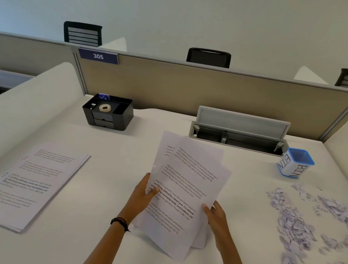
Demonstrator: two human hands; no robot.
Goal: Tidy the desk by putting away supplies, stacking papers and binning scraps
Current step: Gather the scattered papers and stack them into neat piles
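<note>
both hands, the left hand point(143, 195) and right hand point(215, 215), grip a loose sheaf of printed sheets point(184, 189) by its side edges. another paper stack point(28, 183) lies by the desk's point(97, 242) left edge. torn scraps point(301, 222) litter the right edge, near the bin point(295, 164).

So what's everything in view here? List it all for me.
Held sheets: several, white printed, raised at centre.
Paper stack: one, white printed, lying left.
Organiser: one, black, back left.
Tape roll: one, whitish, in the organiser.
Bin cup: one, white with blue rim, back right.
Scraps: many, pale, scattered right.
Cable tray: one, grey, lid open, back centre.
Sign 305: one, blue, on beige partition.
Chairs: three, black, behind the partition.
Left hand: one, grips held sheets' left edge.
Right hand: one, grips their right edge.
</note>
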